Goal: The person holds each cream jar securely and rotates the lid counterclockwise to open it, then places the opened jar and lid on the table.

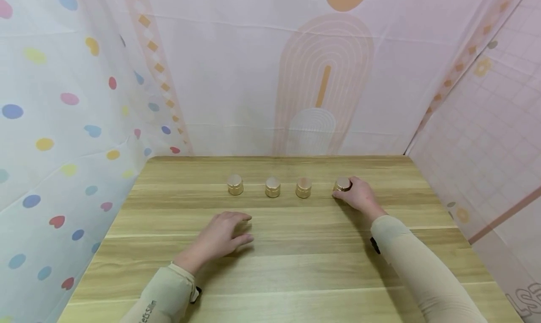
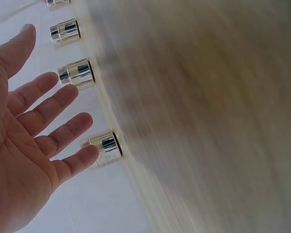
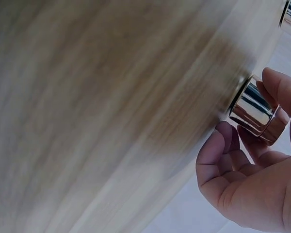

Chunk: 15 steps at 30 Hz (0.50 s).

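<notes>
Wood-grain table (image 1: 296,276): right hand (image 1: 360,194) pinching rightmost gold cylinder (image 3: 252,110), contact partly hidden; polish could cause slipping; left hand (image 1: 219,235) spread, empty.

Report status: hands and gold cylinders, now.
Right hand gripping rightmost gold cylinder. Left hand open, empty. Three other gold cylinders upright on table. No obstruction visible.

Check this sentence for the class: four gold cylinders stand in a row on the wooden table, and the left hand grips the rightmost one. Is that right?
No, the hand is wrong: the head view shows the right hand gripping the rightmost cylinder, while the left hand holds nothing. The rest is right: four gold cylinders stand in a row on the wooden table.
</notes>
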{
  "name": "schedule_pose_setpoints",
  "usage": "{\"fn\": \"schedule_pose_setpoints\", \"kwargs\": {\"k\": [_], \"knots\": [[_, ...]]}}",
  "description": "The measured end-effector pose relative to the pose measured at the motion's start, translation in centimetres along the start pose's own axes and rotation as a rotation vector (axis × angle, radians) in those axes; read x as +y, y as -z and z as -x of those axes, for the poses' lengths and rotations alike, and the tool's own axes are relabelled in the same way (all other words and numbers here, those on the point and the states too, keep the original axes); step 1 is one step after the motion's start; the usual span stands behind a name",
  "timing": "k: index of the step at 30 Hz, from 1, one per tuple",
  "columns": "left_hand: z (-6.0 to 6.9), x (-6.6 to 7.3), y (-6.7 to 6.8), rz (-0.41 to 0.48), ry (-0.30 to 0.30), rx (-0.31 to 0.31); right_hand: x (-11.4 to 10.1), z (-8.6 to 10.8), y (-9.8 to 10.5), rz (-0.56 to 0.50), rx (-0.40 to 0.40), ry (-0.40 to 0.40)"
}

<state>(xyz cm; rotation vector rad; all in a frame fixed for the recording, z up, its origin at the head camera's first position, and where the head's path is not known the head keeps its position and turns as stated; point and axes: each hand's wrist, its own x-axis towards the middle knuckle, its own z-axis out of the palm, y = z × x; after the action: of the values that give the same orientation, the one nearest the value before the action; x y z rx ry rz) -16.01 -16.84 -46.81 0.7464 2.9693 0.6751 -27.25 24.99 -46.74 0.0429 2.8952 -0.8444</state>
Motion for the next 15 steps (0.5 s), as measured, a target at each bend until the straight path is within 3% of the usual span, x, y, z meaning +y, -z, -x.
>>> {"fn": "schedule_pose_setpoints", "kwargs": {"k": [15], "knots": [[0.06,0.14,-0.11,0.009,0.005,0.003,0.59,0.21,0.80,-0.086,0.050,-0.019]]}}
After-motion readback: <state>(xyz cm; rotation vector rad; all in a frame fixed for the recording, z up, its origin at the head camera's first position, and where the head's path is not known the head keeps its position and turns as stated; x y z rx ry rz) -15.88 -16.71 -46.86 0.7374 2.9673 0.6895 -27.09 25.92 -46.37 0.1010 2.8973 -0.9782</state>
